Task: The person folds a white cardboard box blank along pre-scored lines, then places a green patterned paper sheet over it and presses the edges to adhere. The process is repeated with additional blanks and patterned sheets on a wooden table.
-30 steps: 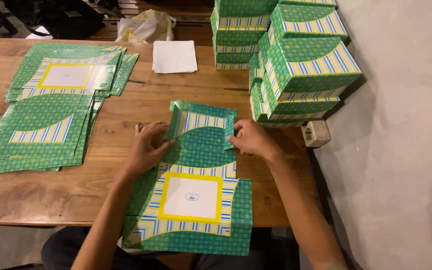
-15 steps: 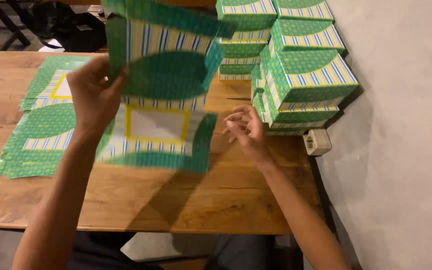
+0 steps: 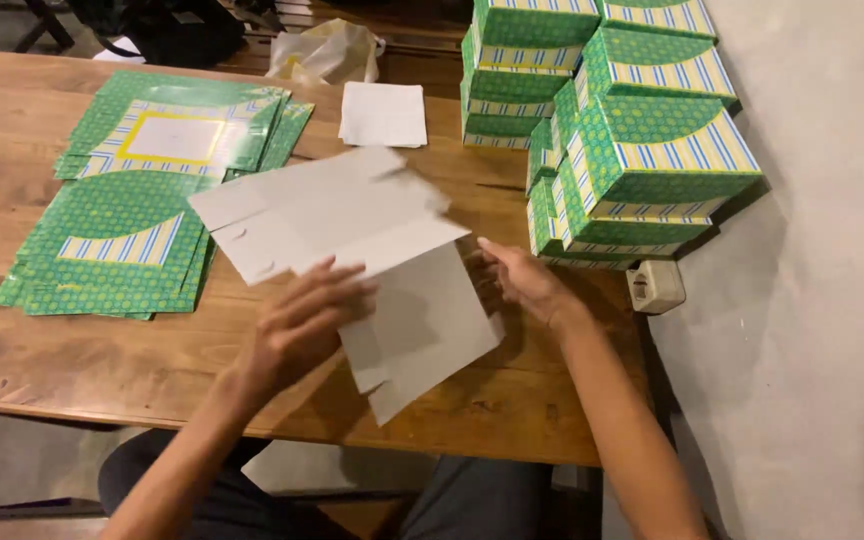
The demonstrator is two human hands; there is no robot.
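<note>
A flat box blank [image 3: 352, 225] lies with its plain grey-white underside up over the middle of the wooden table [image 3: 12, 330]. My left hand [image 3: 302, 325] rests on its near part, fingers spread over the card. My right hand [image 3: 517, 280] touches the blank's right edge with fingers apart. A pile of flat green printed blanks [image 3: 142, 200] with blue stripes and yellow frames lies to the left.
Several folded green boxes [image 3: 642, 150] are stacked against the grey wall at the right. A white paper sheet [image 3: 383, 113] lies at the back, with a pale plastic bag [image 3: 327, 50] behind it. A small white socket block [image 3: 655, 285] sits at the table's right edge.
The blank was lifted off the table by my left hand with its printed side facing me, then turned over; it now lies grey side up under both hands.
</note>
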